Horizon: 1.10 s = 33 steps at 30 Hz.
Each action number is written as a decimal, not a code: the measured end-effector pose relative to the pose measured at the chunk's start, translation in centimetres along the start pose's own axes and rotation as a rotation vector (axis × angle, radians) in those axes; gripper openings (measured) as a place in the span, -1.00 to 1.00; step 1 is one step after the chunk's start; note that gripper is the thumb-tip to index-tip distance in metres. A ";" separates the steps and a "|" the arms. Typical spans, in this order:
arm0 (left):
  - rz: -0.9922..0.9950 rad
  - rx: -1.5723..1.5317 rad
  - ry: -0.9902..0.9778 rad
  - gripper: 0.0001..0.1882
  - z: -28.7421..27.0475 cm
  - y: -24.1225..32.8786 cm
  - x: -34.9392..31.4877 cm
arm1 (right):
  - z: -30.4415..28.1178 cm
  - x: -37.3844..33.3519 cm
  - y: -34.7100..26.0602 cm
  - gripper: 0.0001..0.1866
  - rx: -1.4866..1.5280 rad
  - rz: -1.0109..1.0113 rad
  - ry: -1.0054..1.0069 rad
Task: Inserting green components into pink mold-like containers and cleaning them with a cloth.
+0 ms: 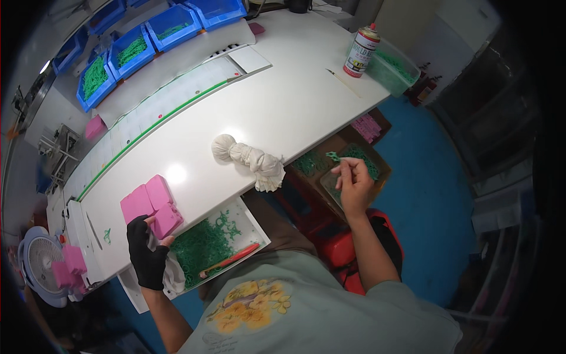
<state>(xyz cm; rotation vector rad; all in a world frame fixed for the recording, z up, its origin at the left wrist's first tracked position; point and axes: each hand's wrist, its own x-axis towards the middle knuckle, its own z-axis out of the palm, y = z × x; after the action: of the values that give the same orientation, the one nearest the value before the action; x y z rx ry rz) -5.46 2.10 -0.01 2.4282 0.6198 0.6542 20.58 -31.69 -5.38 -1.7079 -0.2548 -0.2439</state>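
My left hand [148, 252], in a black fingerless glove, is at the table's front edge. Its fingertips and thumb close on a pink block [167, 219], the nearest of several pink blocks [138, 202] lying together. Off the table to the right, my right hand [355, 184] is bare and pinches a small green plastic piece [333, 157] between thumb and fingertips. Below that hand are boxes holding green pieces [361, 154]. An open white drawer [254, 223] under the table edge contains a heap of small green pieces [203, 251] and a red-handled tool [236, 257].
A bundled white cloth [250, 158] lies at the table's front edge. A spray can [361, 52] stands far right beside a clear tub [392, 71], with a thin stick [345, 84] nearby. Blue bins [128, 52] line the back. A fan [44, 259] is at left, a red stool [342, 251] at right.
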 end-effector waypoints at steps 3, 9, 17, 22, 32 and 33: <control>-0.106 -0.082 -0.019 -0.42 0.5 0.6 0.3 | -3.8 1.0 7.0 -0.87 -0.039 0.170 0.184; -0.068 -0.058 -0.015 -0.39 0.9 0.3 0.6 | -7.5 -1.2 14.3 -0.86 -0.138 0.287 0.216; -0.007 -0.051 0.021 -0.38 1.6 -0.4 0.1 | -6.9 8.3 5.6 -0.87 -0.095 -0.120 0.409; -0.010 0.058 -0.009 -0.33 1.4 -0.1 0.0 | -9.0 20.3 -2.4 -0.85 -0.198 -0.552 0.642; 0.062 0.122 0.034 -0.33 1.3 -0.8 -0.8 | -4.5 24.6 -4.0 -0.71 -0.283 -0.293 0.239; 0.056 0.107 0.029 -0.32 1.4 -0.9 -0.7 | -2.4 21.9 -5.2 -0.71 -0.174 -0.285 0.125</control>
<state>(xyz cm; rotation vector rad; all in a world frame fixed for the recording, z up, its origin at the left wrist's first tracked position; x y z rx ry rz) -5.40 1.84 -1.80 2.5471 0.6155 0.6970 39.81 -32.65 6.52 -1.8176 -0.3933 -0.5962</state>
